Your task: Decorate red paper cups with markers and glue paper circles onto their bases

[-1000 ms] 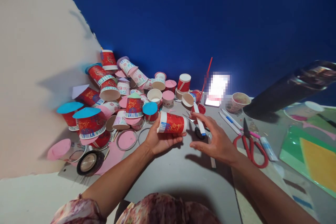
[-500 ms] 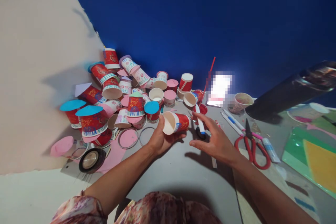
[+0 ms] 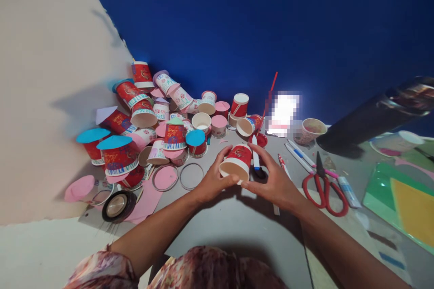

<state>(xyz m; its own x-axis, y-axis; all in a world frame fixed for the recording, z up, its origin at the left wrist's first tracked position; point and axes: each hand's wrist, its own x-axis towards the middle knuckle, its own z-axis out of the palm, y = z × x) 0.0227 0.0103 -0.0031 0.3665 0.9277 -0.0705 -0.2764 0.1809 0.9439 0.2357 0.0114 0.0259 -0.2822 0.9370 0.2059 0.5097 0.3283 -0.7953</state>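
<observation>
Gripping a small red paper cup (image 3: 238, 161) with gold print from both sides, the left hand (image 3: 210, 184) and right hand (image 3: 274, 183) hold it tilted above the grey tabletop (image 3: 230, 226), its open mouth facing the camera. Just beyond the cup a white marker with a blue band (image 3: 256, 159) lies on the table. To the right rest red-handled scissors (image 3: 322, 185); to the far left, a heap of decorated red and pink paper cups (image 3: 159, 117) fills the corner against the blue wall (image 3: 254, 22).
</observation>
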